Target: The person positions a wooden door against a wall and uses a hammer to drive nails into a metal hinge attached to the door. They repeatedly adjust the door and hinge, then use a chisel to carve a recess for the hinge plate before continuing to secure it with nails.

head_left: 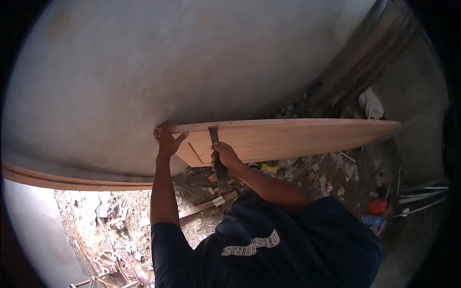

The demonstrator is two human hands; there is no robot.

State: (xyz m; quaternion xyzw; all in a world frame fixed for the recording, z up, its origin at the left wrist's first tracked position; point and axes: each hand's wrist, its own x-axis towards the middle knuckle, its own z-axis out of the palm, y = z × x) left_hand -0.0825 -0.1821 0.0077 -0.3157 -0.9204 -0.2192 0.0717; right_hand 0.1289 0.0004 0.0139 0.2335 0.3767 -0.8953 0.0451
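Note:
A pale wooden door (297,139) with a grooved panel face stands on its long edge and stretches from my hands toward the right. My left hand (167,139) grips its near left corner, with the thumb on the face and the fingers over the top edge. In my right hand (224,157) is a dark, flat-bladed chisel (214,137), held roughly upright against the door's face. Its upper end reaches the door's top edge, and its lower end sticks out below my fist. Part of the tool is hidden by my fingers.
A smooth grey wall (144,72) rises behind the door. Rubble and scraps (312,177) litter the ground, with a wooden strip (201,207) nearby. To the right lie a red object (377,207) and pale rods (422,196). Cables (113,261) lie at the lower left.

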